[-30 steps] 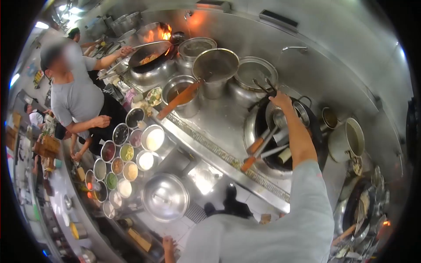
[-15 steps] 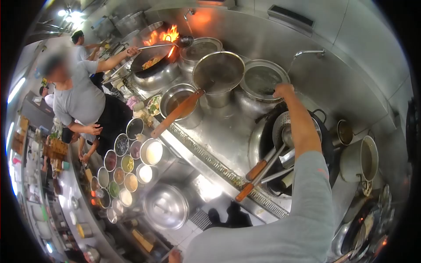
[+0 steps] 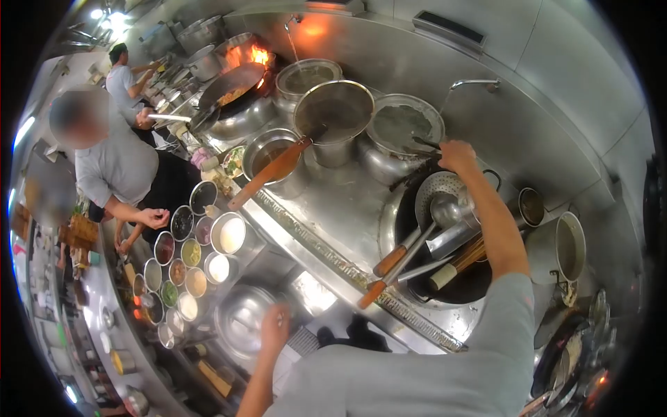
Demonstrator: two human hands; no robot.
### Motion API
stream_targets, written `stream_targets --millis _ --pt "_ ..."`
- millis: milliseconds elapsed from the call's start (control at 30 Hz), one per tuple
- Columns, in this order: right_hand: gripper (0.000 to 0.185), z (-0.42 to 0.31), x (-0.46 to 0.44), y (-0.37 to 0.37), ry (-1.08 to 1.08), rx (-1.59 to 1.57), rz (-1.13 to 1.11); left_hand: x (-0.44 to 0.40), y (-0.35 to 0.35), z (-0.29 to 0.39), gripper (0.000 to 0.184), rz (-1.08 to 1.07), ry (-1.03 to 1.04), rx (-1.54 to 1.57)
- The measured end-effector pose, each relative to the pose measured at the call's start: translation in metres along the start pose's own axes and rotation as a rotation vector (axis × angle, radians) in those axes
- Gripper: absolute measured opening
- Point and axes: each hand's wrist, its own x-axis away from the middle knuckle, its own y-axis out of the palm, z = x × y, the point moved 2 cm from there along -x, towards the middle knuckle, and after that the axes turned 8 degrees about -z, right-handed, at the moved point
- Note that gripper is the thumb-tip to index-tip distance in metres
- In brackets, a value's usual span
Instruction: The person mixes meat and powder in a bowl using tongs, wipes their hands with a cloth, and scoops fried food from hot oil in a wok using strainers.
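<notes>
My right hand [image 3: 458, 156] is closed around a dark, thin utensil [image 3: 425, 144] with two arms, perhaps tongs; it reaches over the near rim of a water-filled pot [image 3: 396, 125]. Below this hand, a perforated strainer [image 3: 429, 191], a steel ladle [image 3: 448, 208] and a bamboo brush [image 3: 467, 263] rest across a large dark wok [image 3: 455, 295]. My left hand [image 3: 276, 325], slightly blurred with its fingers curled in, is raised in front of a round steel lid [image 3: 240, 316]. Nothing shows in it.
A wooden-handled tool [image 3: 271, 174] lies across two pots. Seasoning tubs [image 3: 228, 233] stand at the left. A co-worker [image 3: 114, 160] stands beyond them at a flaming wok [image 3: 233, 87]. A tap [image 3: 476, 83] runs behind the water pot; a deep pot [image 3: 556, 250] is on the right.
My right hand has drawn back from the pot's rim, and the dark utensil now shows. My left hand has risen into view from the bottom edge. The co-worker's ladle arm has lowered.
</notes>
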Motion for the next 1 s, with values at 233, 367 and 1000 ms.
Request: stream_targets --millis 233,367,1000 --pt "0.037 -0.038 0.120 -0.038 -0.418 0.193 0.226 -0.177 0.049 0.199 0.062 -0.074 0.652 -0.065" --pt "0.039 -0.071 0.151 -0.050 -0.615 0.120 0.191 -0.243 0.101 0.246 0.057 0.048 0.871 -0.294" --pt "0.017 0.075 -0.191 0.026 -0.003 -1.709 0.122 -0.200 0.091 0.080 0.042 -0.176 0.157 -0.276"
